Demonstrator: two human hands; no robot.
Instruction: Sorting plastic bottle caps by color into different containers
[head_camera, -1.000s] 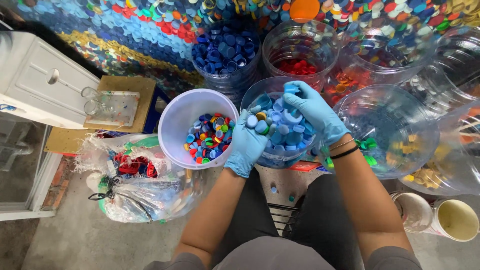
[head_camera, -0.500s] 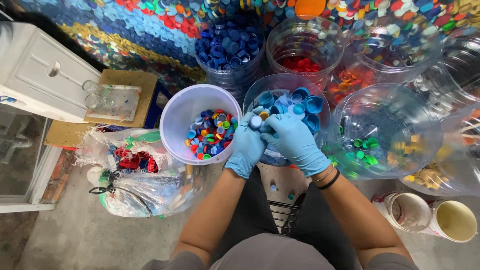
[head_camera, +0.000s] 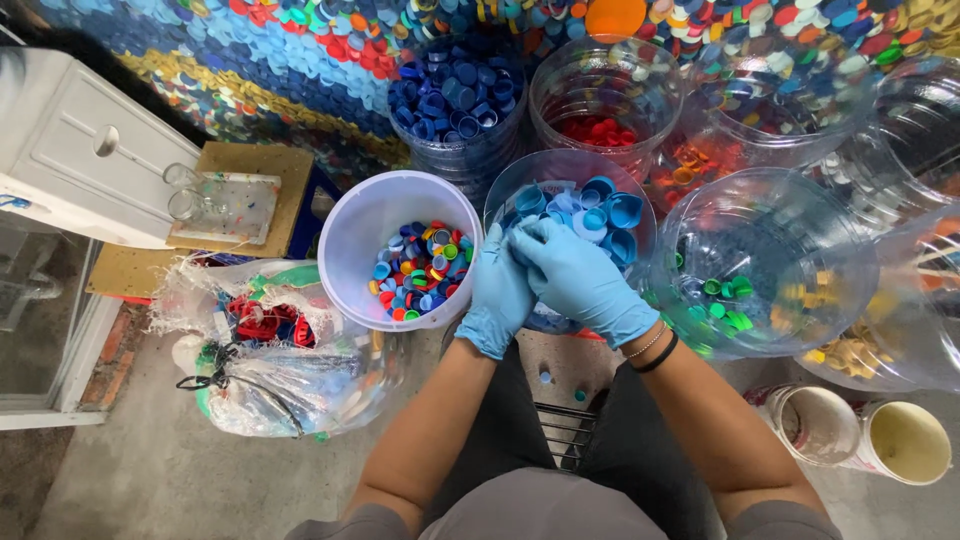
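Concrete floor (head_camera: 130, 480) bare at lower left, clear tubs crowding upper frame, both gloved hands meeting over light-blue caps tub (head_camera: 610, 200) at centre, left hand (head_camera: 497, 290) and right hand (head_camera: 580, 280) curled together, grip contents unclear, white bucket (head_camera: 355, 250) rim touching left.

A bucket (head_camera: 360, 230) of mixed caps (head_camera: 420, 270) is being kept left of a clear tub (head_camera: 530, 180), over which both hands are being held together; a plastic bag (head_camera: 270, 350) is lying left of the bucket, on the floor (head_camera: 130, 470).

Hands (head_camera: 545, 275) hide whatever they hold; right jar (head_camera: 915, 310) cropped
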